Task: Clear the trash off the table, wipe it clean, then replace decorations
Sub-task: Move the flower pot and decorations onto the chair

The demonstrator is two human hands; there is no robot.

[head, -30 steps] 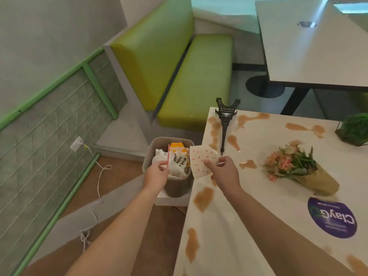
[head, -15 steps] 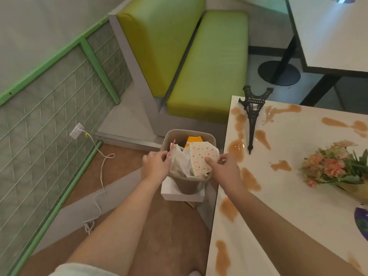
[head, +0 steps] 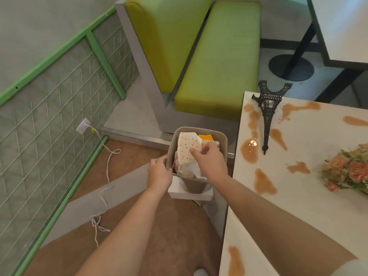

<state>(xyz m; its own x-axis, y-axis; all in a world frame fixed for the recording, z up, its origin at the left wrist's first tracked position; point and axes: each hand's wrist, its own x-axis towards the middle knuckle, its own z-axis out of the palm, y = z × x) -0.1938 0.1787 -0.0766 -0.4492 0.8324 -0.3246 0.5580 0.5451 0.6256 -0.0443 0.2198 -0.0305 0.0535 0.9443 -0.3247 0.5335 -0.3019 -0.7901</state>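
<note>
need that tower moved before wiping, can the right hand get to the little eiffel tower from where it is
Probably yes, once free: the right hand pinches the dotted paper over the bin. The eiffel tower stands nearby at the table edge, nothing between.

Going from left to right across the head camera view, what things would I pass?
Wall socket → white cable → left hand → trash bin → Eiffel Tower model → flower bouquet.
</note>
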